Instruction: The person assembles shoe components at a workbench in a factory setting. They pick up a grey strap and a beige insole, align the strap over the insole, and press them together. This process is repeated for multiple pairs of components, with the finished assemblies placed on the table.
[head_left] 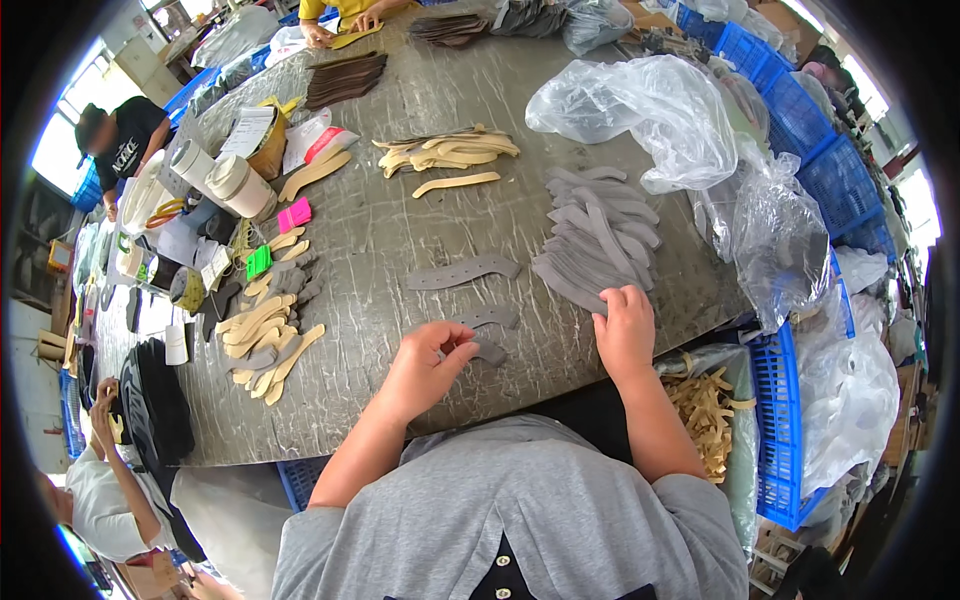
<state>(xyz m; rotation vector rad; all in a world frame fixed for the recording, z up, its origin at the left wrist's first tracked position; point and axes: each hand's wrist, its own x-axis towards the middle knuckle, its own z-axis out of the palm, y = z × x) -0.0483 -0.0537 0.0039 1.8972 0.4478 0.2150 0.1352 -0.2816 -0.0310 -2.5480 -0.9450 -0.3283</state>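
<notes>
A: Head view, I'm watching the grey worktable (400, 230). My left hand (428, 362) sits at its near edge, fingers pinched around a small grey curved strip (490, 350).

B: And the right hand (624, 333)?

A: Also at the near edge, curled down onto the bottom of the grey strip stack (598, 240), gripping the nearest pieces.

B: Anything else on that table?

A: One long grey strip (462, 273) lies alone mid-table, just beyond my left hand. Tan strips (450, 152) lie farther back, another tan pile (262, 340) at the left side, clear plastic bags (650, 115) at the right edge.
</notes>
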